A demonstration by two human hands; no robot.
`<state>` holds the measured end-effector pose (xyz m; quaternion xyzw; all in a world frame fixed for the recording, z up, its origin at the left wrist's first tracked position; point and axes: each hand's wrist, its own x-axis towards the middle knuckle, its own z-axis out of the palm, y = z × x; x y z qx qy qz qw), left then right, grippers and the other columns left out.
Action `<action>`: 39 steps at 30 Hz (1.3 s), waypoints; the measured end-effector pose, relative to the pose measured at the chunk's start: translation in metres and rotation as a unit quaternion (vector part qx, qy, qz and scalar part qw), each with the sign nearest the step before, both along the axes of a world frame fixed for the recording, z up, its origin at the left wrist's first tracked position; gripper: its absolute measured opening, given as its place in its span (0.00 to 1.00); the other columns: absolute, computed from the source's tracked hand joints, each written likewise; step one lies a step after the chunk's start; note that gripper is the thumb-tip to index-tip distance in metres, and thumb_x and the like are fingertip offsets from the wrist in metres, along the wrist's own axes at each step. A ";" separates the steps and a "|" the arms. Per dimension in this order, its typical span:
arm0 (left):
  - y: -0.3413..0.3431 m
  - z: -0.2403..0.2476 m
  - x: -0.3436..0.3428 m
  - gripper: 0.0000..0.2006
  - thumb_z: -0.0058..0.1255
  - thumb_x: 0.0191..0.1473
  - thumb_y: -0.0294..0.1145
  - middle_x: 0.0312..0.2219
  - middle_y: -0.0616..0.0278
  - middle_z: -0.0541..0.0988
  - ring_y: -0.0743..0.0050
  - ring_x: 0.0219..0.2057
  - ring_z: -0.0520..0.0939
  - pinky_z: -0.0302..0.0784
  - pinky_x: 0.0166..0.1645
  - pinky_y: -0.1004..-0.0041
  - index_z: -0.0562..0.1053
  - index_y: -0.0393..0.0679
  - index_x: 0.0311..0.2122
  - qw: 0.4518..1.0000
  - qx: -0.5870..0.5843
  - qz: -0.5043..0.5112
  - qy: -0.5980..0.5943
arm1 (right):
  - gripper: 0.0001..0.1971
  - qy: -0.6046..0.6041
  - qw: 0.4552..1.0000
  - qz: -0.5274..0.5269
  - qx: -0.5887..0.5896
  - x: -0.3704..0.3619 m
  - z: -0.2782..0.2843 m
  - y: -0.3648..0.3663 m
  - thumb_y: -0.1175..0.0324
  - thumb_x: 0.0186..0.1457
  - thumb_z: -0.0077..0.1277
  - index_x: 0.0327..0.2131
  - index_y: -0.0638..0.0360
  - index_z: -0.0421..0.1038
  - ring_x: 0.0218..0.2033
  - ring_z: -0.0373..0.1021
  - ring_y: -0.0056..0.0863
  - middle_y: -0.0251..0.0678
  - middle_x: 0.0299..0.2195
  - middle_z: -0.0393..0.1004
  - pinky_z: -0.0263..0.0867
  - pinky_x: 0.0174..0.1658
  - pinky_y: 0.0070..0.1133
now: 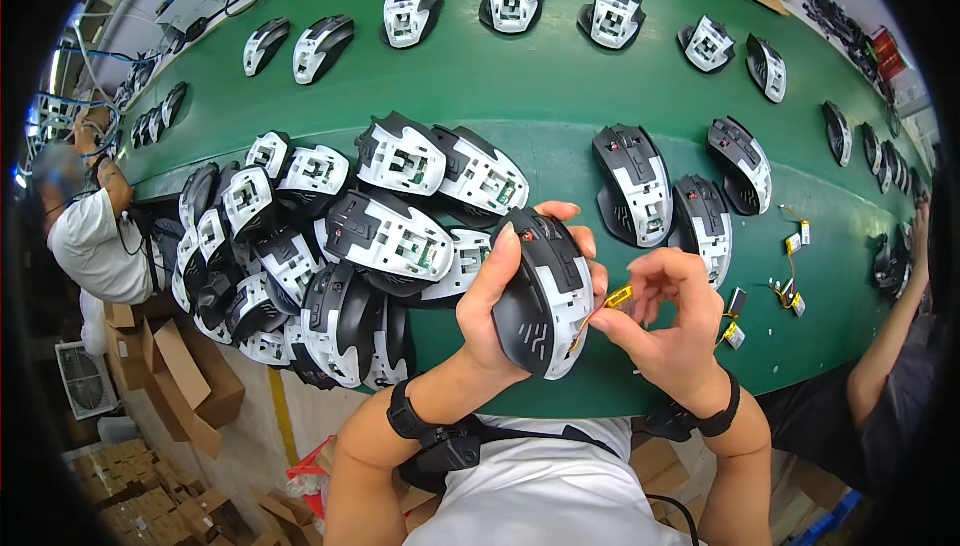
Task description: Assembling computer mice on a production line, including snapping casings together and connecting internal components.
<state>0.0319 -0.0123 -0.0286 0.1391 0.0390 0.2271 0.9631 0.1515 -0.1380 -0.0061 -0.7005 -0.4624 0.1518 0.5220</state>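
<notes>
My left hand is wrapped round a black and white computer mouse, tilted above the near edge of the green table. My right hand pinches a small battery with yellow tape between thumb and fingers, close to the mouse's right side. A thin wire runs from the battery down along that side of the mouse. To the right of my right hand lie several loose small batteries with wires. Two more mice rest just beyond my hands, one of them partly hidden by my right fingers.
A large pile of mice fills the table's left side. Across the green table, more mice stand in a spaced row. One person is at the left, and another person's arm reaches in at right. Open cardboard boxes sit below left.
</notes>
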 end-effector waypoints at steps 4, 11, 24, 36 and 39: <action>0.002 -0.006 0.002 0.30 0.37 0.61 0.56 0.42 0.51 0.70 0.58 0.39 0.75 0.75 0.40 0.65 0.60 0.39 0.57 0.999 0.026 0.016 0.011 | 0.17 -0.022 0.999 0.018 0.014 0.007 0.008 0.006 0.73 0.42 0.68 0.37 0.64 0.75 0.24 0.72 0.18 0.38 0.35 0.74 0.69 0.24 0.15; 0.002 0.005 -0.001 0.30 0.40 0.59 0.50 0.42 0.50 0.69 0.62 0.40 0.76 0.74 0.44 0.67 0.57 0.37 0.57 0.979 0.175 0.055 0.093 | 0.19 0.048 0.995 0.083 0.023 0.007 0.009 0.009 0.82 0.48 0.55 0.46 0.66 0.74 0.40 0.75 0.27 0.47 0.48 0.73 0.73 0.38 0.20; 0.006 -0.002 0.000 0.32 0.34 0.61 0.59 0.41 0.50 0.71 0.58 0.41 0.73 0.72 0.44 0.65 0.63 0.37 0.55 0.999 -0.008 0.019 0.028 | 0.21 -0.183 0.959 0.197 0.092 -0.005 0.022 -0.003 0.84 0.37 0.60 0.40 0.62 0.74 0.37 0.75 0.35 0.48 0.49 0.74 0.72 0.39 0.24; 0.003 0.000 0.003 0.27 0.33 0.64 0.53 0.40 0.52 0.73 0.61 0.39 0.76 0.74 0.43 0.66 0.63 0.38 0.54 0.999 -0.037 0.024 -0.014 | 0.18 -0.179 0.959 0.145 0.165 -0.018 0.006 -0.005 0.78 0.35 0.69 0.35 0.60 0.78 0.32 0.75 0.31 0.37 0.37 0.75 0.74 0.32 0.19; 0.005 0.002 0.003 0.28 0.32 0.64 0.54 0.40 0.51 0.73 0.60 0.39 0.76 0.73 0.43 0.67 0.63 0.38 0.55 0.999 -0.037 0.015 -0.031 | 0.15 -0.215 0.943 0.177 0.180 -0.016 0.009 -0.007 0.79 0.37 0.66 0.34 0.64 0.78 0.33 0.76 0.32 0.40 0.37 0.74 0.75 0.34 0.22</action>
